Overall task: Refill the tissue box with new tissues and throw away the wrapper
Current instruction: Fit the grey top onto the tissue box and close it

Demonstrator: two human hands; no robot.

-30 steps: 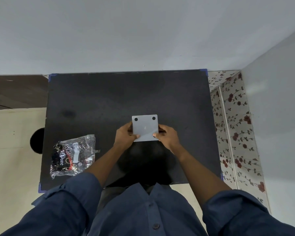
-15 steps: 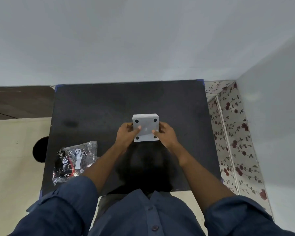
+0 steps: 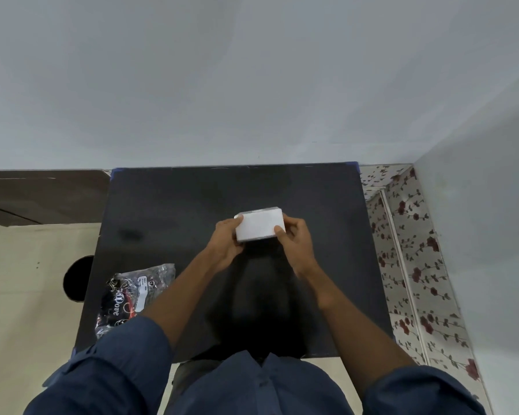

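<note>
While the wrapper (image 3: 134, 296) is lying on the desk (image 3: 174, 205), well to the near left of the fingers, both hands are gripping the box (image 3: 259, 224): the left hand (image 3: 224, 244) is clasping one end, the right hand (image 3: 297, 245) the other, holding it just beyond the knuckles. The person is probably checking or closing the refilled box; next, it needs setting down so a hand can take the wrapper.

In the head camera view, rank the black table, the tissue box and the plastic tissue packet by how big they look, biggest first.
1. Black table, by far the largest.
2. Plastic tissue packet.
3. Tissue box, held in the left hand and right hand.
The packet's lower end is hidden by the sleeve, so ranks 2 and 3 are unsure.
</note>
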